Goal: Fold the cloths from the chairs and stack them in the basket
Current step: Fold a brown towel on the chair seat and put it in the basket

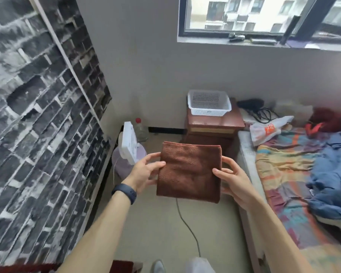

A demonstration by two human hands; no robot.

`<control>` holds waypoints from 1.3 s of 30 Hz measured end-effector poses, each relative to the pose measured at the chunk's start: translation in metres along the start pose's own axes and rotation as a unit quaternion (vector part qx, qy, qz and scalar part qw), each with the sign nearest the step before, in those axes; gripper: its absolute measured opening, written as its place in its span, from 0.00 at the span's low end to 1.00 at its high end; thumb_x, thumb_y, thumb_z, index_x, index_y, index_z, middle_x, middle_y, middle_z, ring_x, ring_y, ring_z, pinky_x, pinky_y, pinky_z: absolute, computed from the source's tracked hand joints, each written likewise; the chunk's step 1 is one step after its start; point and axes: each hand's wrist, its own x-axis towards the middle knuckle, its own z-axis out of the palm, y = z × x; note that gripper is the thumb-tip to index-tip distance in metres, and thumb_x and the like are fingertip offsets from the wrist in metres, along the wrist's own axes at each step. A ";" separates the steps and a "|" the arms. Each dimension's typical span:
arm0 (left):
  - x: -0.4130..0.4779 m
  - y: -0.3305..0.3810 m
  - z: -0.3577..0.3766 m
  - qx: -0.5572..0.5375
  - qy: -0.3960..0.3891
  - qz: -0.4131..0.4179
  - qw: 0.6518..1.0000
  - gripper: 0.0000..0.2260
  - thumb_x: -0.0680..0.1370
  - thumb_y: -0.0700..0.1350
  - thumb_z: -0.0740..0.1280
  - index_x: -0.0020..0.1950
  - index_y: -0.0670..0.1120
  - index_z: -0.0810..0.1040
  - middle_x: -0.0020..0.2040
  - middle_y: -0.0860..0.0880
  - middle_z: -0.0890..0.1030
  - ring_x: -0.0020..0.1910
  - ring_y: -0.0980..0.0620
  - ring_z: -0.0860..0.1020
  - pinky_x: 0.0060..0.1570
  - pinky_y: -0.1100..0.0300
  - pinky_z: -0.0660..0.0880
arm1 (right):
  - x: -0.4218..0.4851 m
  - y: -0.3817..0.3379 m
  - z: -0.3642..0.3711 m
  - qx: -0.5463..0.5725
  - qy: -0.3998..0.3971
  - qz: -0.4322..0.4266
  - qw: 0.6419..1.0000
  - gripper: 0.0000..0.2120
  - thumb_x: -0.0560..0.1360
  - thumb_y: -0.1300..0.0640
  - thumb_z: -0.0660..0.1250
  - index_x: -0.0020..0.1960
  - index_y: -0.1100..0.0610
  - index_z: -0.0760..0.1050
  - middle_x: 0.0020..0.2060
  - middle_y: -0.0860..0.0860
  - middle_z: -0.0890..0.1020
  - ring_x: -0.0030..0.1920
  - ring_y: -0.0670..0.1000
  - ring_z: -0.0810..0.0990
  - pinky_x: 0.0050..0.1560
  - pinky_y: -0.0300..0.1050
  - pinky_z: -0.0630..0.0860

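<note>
A brown cloth (189, 170), folded into a flat rectangle, is held in the air in front of me. My left hand (146, 172) grips its left edge, thumb on top. My right hand (232, 180) grips its right edge the same way. A white perforated plastic basket (209, 104) stands on a reddish wooden bedside cabinet (215, 123) against the far wall, beyond the cloth. I see nothing inside the basket. No chairs are in view.
A bed (293, 168) with a striped sheet, a blue blanket and a plastic bag lies on the right. A white device and a bottle (141, 129) stand on the floor at left by the brick-pattern wall. A cable (187, 227) runs across the floor.
</note>
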 end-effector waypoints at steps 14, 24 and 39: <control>0.226 0.090 0.079 0.033 -0.059 -0.021 0.998 0.13 0.75 0.41 0.73 0.57 0.55 0.82 0.55 0.45 0.85 0.50 0.49 0.84 0.47 0.47 0.81 | 0.182 -0.071 -0.094 0.039 0.091 0.016 0.995 0.19 0.75 0.59 0.74 0.61 0.41 0.79 0.53 0.56 0.86 0.54 0.54 0.85 0.44 0.54 0.82; 0.406 0.143 0.147 0.043 0.011 -0.074 0.996 0.14 0.76 0.44 0.72 0.60 0.56 0.79 0.53 0.46 0.86 0.46 0.50 0.84 0.42 0.52 0.81 | 0.376 -0.133 -0.183 0.005 0.064 0.085 0.994 0.17 0.77 0.59 0.72 0.61 0.42 0.78 0.52 0.55 0.86 0.54 0.53 0.85 0.42 0.49 0.82; 0.670 0.164 0.166 0.106 0.123 -0.135 0.977 0.15 0.74 0.41 0.71 0.60 0.52 0.79 0.50 0.44 0.84 0.51 0.43 0.84 0.50 0.42 0.82 | 0.671 -0.115 -0.224 -0.091 0.146 0.188 0.967 0.18 0.79 0.61 0.69 0.65 0.47 0.73 0.42 0.47 0.85 0.39 0.42 0.84 0.28 0.35 0.76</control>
